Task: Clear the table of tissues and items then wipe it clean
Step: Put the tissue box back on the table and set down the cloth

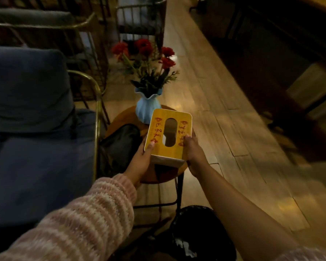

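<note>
Wooden, with a yellow lid, the tissue box was held between my two hands above the small round table. My left hand gripped its left side, thumb curled onto the lid. My right hand gripped the right side, thumb on top by the red lettering. The lid's oval slot faced up at me; I could not tell whether the box touched the tabletop. Just behind it on the table stood a pale blue vase of red flowers, and a black bag showed at the table's left side. A blue cushioned chair stood to the left, and a black-lined bin sat on the floor under my right arm.
</note>
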`<state>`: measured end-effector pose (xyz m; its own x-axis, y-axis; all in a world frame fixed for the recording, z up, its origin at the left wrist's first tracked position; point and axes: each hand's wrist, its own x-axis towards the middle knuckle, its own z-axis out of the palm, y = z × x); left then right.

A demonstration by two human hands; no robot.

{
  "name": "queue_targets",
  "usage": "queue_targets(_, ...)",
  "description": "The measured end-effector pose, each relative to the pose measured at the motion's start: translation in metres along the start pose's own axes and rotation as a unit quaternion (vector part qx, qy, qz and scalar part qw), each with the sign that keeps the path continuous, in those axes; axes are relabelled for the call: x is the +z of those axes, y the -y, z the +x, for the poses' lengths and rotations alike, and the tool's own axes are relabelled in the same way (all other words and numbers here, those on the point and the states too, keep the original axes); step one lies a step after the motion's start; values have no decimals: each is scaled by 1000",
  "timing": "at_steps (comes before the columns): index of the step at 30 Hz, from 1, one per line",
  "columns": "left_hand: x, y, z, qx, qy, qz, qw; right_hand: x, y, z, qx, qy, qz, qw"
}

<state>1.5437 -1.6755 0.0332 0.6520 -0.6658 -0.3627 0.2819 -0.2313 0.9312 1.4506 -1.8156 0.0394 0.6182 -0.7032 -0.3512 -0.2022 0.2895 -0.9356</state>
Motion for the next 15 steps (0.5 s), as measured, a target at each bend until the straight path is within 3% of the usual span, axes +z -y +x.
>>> queue_targets(8,-69,13,-119,22,-157,-46,986,85,-18,-74,-10,124,-31,992)
queue_targets(15,-145,72,-280,37,-302,-91,948,181,-59,-197,-14,293,-103,950)
